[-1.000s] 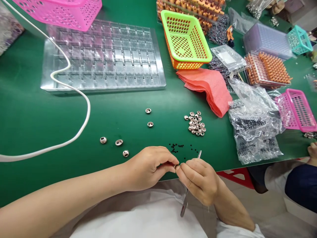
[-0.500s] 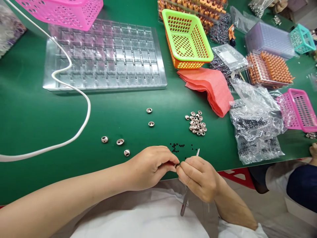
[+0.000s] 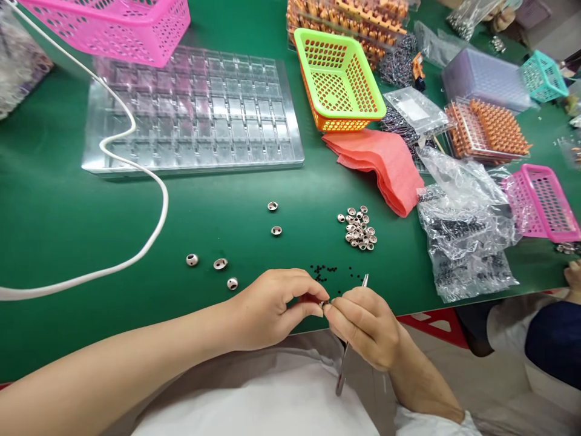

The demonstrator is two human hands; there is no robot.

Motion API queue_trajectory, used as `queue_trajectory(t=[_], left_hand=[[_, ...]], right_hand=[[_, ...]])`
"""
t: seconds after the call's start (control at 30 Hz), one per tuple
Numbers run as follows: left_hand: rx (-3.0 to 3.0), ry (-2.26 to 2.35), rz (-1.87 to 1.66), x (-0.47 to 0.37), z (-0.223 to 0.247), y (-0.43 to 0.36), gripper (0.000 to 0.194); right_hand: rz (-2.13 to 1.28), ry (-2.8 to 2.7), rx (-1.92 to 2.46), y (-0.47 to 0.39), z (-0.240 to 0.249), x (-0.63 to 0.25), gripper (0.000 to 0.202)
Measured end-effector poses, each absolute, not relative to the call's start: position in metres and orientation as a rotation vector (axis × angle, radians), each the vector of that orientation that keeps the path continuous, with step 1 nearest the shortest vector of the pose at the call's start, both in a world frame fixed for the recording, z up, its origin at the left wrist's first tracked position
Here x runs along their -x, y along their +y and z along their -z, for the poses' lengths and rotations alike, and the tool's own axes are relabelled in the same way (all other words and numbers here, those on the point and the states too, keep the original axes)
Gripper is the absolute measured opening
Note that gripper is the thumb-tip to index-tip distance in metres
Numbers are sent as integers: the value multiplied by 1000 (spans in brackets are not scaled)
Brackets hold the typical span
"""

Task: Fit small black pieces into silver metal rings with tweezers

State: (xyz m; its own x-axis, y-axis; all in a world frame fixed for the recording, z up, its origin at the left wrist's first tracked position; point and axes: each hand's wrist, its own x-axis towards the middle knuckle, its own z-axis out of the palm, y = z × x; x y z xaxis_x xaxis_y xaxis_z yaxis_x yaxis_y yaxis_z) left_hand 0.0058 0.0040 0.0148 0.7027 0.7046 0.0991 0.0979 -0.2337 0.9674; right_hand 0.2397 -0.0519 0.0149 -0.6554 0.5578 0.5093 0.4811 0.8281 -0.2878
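Near the table's front edge, my left hand pinches a small silvery metal cup between thumb and fingertips. My right hand meets it there, its thumb and forefinger closed at the cup's right side. Tucked through that same hand is a pair of tweezers, tips pointing up and away, the other end hanging over my lap. Fingers partly cover the cup. Just beyond my hands lie several tiny black pieces. A pile of similar metal cups sits farther back; several loose ones are to the left.
A clear tray lies at the back left, with a pink basket over its far edge and a white cable beside it. A green basket, red cloth and plastic bags stand rightward. Another person's sleeve shows at right.
Both hands stay joined at the small metal cup, with slight finger movement. The tweezers' lower end has swung a little to the right. The whole view has shifted slightly.
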Motion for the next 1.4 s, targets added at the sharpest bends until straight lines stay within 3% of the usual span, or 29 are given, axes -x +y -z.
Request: queue_trajectory(t=[0.4,0.7,0.9,1.03,1.2,1.4], left_hand=[[-1769,636,-642,-6,-10,3,11],[-1835,742,-592,-6,-15,9,11],[-2127,1133,-402,20,-25,34,22],[-2244,1417,-23,34,-32,48,34],[-2230,1602,373,32,-53,62,24],[-2401,1471,179,-10,-62,78,28]], right_hand=[[-226,-2451,681,-47,-15,-238,26],[-257,-2334,844,-43,-4,-230,11],[-335,-1890,1031,-50,-4,-245,25],[-317,-1677,1124,-56,2,-257,28],[-284,-1502,1138,-59,16,-263,23],[-200,-1387,1115,-57,24,-263,17]])
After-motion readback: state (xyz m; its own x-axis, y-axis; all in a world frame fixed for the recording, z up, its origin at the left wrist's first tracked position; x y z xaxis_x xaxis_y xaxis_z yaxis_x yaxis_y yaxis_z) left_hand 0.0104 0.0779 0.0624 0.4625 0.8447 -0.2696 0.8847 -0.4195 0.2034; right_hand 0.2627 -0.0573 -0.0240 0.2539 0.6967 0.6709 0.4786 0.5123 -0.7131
